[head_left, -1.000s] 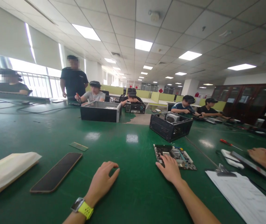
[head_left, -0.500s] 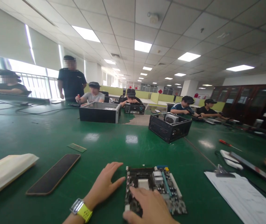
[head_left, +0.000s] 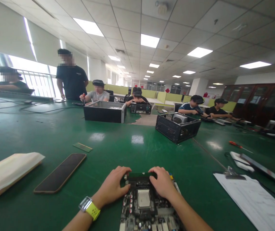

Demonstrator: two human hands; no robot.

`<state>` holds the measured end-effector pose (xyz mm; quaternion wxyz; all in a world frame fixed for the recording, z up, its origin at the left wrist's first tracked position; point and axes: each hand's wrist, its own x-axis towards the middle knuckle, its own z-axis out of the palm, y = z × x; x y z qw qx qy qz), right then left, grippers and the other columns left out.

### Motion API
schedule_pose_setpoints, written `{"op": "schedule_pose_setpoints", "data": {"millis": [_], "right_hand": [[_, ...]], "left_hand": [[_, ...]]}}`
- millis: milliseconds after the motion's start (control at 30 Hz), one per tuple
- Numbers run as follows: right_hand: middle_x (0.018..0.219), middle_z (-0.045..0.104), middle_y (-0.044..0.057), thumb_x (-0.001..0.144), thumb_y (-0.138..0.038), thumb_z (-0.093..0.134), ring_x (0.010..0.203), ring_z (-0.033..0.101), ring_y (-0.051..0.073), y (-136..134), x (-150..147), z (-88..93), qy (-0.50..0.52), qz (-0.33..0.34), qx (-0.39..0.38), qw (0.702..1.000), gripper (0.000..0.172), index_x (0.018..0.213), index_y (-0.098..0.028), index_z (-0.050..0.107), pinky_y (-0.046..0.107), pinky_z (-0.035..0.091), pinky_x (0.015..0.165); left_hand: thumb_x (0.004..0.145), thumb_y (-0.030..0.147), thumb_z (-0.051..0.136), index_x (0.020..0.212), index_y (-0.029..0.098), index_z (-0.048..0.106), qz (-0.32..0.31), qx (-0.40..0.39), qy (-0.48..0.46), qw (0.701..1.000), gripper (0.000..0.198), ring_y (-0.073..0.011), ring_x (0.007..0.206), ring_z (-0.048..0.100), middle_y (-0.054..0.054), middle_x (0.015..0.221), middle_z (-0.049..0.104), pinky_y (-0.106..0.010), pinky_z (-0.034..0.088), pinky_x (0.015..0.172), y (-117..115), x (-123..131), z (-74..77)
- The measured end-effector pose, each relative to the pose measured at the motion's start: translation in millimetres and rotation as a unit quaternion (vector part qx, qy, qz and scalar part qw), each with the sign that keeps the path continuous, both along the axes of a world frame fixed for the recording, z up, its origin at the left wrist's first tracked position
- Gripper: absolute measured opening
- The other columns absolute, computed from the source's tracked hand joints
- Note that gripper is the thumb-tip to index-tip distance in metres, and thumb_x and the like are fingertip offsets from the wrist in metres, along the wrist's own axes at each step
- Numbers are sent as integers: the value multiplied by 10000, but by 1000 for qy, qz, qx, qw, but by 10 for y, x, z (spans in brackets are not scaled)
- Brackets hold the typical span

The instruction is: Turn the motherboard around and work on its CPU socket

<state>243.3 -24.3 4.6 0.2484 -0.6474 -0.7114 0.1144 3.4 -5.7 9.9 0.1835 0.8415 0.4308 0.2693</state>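
Lying partly beneath right hand [head_left: 163, 183], left hand [head_left: 112, 186] at its edge: motherboard [head_left: 144, 199]

Left hand [head_left: 113, 186] at motherboard [head_left: 149, 211] corner; right hand [head_left: 163, 183] at far edge; phone [head_left: 60, 173] lies leftward
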Motion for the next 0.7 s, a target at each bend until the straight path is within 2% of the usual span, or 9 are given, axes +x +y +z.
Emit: {"op": "schedule_pose_setpoints", "data": {"millis": [233,433,700], "right_hand": [[862,657,-11,738,-175,473,875,534,174,-68,-85,-8,44,6,26,999,189,802,-242,638,272,323,789],[837,662,-18,739,-182,463,849,543,158,-70,-72,-21,82,13,29,996,190,762,-236,643,255,333,785],[878,671,-17,752,-197,466,892,545,163,-100,-98,-9,57,13,24,998,207,785,-248,665,272,317,827]], "left_hand": [[745,158,486,813,205,563,3,6,-11,1000,113,-182,823,524,-12,835,578,-288,414,753,-12,7,17],[773,176,473,777,198,536,-4,-4,-37,999,66,-163,767,516,-3,798,563,-267,412,710,-15,3,10],[761,156,476,793,197,543,-6,-8,-30,1000,84,-164,778,516,-2,809,561,-267,408,717,-36,-15,5]]}}
